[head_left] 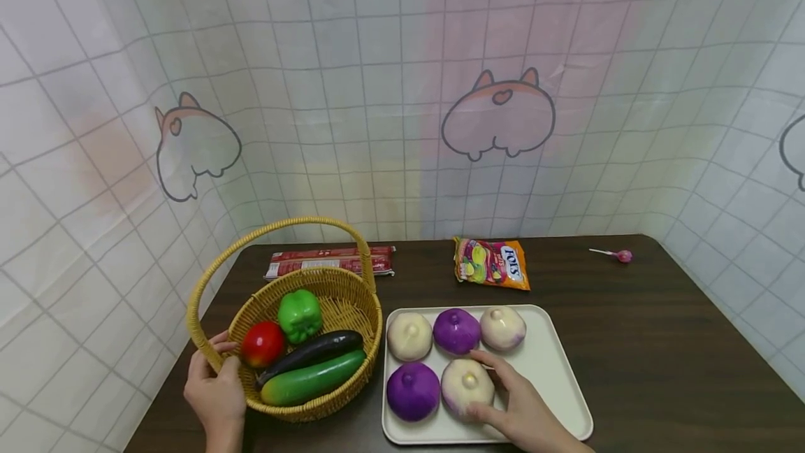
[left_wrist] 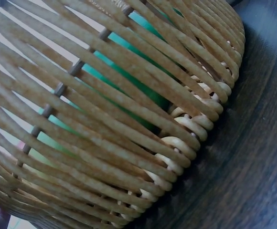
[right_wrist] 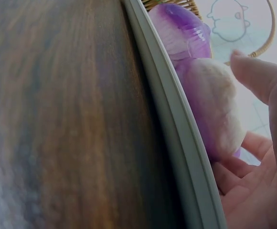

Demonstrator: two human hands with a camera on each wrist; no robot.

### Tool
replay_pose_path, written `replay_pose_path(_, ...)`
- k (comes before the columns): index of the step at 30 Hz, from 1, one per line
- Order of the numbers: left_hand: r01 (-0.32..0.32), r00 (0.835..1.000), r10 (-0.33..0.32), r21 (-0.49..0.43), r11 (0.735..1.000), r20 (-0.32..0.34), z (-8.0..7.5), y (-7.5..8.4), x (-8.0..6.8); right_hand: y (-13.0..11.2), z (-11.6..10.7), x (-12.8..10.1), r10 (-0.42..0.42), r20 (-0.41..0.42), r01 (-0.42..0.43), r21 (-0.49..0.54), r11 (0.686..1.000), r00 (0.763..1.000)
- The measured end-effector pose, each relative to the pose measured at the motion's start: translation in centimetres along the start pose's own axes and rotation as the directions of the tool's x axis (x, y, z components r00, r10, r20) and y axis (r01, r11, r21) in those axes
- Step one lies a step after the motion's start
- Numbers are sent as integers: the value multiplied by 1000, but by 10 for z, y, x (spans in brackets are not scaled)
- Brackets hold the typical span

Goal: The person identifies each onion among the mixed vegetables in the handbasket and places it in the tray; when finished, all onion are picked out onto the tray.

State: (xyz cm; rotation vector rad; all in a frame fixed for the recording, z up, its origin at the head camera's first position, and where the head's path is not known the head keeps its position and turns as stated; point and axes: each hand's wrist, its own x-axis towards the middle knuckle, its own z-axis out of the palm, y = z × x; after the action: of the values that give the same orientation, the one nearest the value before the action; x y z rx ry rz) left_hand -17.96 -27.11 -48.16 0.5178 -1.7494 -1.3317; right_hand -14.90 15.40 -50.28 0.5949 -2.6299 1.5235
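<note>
My left hand point(head_left: 216, 386) grips the rim of a wicker basket point(head_left: 371, 341) at its left, by the foot of the tall handle. Inside lie a red tomato-like piece point(head_left: 263, 344), a green bell pepper point(head_left: 300, 315), a dark eggplant point(head_left: 314, 354) and a green cucumber-like vegetable point(head_left: 314, 377). My right hand point(head_left: 518, 404) holds a white-and-purple turnip point(head_left: 467, 384) from its right, thumb at the near side, fingers at the far side. It sits low in a cream tray point(head_left: 553, 376), beside a purple turnip point(head_left: 413, 391). The right wrist view shows that turnip point(right_wrist: 217, 105) behind the tray's edge.
Behind the held one, a white turnip point(head_left: 410, 336), a purple one point(head_left: 456, 331) and another white one point(head_left: 503, 328) line the tray's back. Farther back lie a red packet point(head_left: 383, 261), a candy bag point(head_left: 490, 263) and a lollipop point(head_left: 622, 256). Grid-patterned curtains point(head_left: 390, 124) surround the dark table point(head_left: 648, 341).
</note>
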Motion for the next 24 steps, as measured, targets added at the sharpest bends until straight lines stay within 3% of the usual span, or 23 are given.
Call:
replay_pose_path(7, 23, 1000, -23, -13, 1000, 10, 2, 0, 2, 0, 0, 2, -60, -27, 60, -19, 998, 998)
replay_pose_path(14, 21, 999, -20, -24, 999, 29, -4, -2, 2, -1, 3, -1, 19, -12, -19, 16, 1000, 1000)
replay_pose_path(19, 28, 994, -32, 41, 999, 104, -13, -2, 7, -2, 6, -5, 31, -7, -31, -5, 1000, 999)
replay_pose_path(22, 41, 986, -50, 56, 998, 160, -19, 2, 9, -4, 6, -5, 28, -50, -27, 11, 1000, 998)
replay_pose_path(24, 13, 987, -19, 38, 999, 161, -23, 7, 8, -7, 6, -6, 2, -92, -1, 7, 1000, 996)
